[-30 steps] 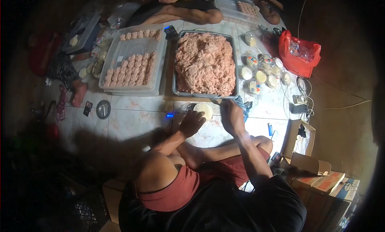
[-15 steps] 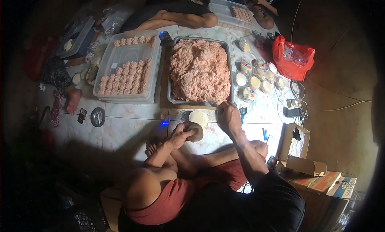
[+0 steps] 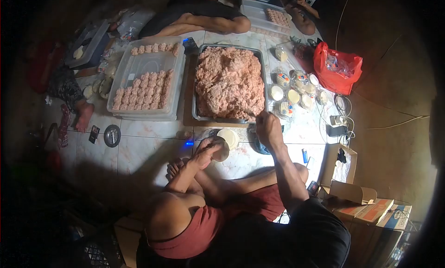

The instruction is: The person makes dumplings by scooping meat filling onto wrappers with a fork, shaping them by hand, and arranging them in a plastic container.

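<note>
My left hand [image 3: 204, 156] is closed on a round dumpling wrapper [image 3: 221, 153], held in shade above the floor. Just beyond it lies a stack of pale round wrappers [image 3: 228, 137]. At the near right corner of a deep tray [image 3: 197, 111], my right hand [image 3: 270, 130] is closed around a thin tool whose tip meets the meat; the fist hides most of it, so its kind is unclear. Pink minced meat [image 3: 229, 80] is heaped in the tray.
On the left, a clear plastic box [image 3: 134, 66] holds rows of filled dumplings [image 3: 144, 92]. Packs of wrappers [image 3: 286, 109] and a red plastic bag [image 3: 338, 68] lie to the right, near cables. Cardboard boxes [image 3: 371, 210] stand at lower right. Other people sit across and left.
My right hand has moved slightly right and nearer the tray's corner, turning a little. The left hand has drawn slightly left with the wrapper, which is now tilted differently.
</note>
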The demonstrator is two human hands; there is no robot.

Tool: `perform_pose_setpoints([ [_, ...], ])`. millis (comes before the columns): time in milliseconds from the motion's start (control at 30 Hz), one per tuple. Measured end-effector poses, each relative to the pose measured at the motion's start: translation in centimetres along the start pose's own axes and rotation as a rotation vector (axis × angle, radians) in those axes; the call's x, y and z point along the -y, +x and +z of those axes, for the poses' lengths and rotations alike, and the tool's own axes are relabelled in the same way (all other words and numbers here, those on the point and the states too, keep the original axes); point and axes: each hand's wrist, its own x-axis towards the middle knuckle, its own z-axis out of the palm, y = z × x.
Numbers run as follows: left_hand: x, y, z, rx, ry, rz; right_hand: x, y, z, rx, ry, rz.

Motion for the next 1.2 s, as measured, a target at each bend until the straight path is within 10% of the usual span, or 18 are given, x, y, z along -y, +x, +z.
perform_pose_setpoints([
  [800,-7.7,1.4,2.4,0.173,-0.489,-0.003,4.5,1.8,-0.3,-0.503,0.149,-0.475],
  [1200,-8.6,3.6,3.7,0.204,-0.679,0.026,1.8,3.5,0.8,-0.363,0.108,-0.446],
])
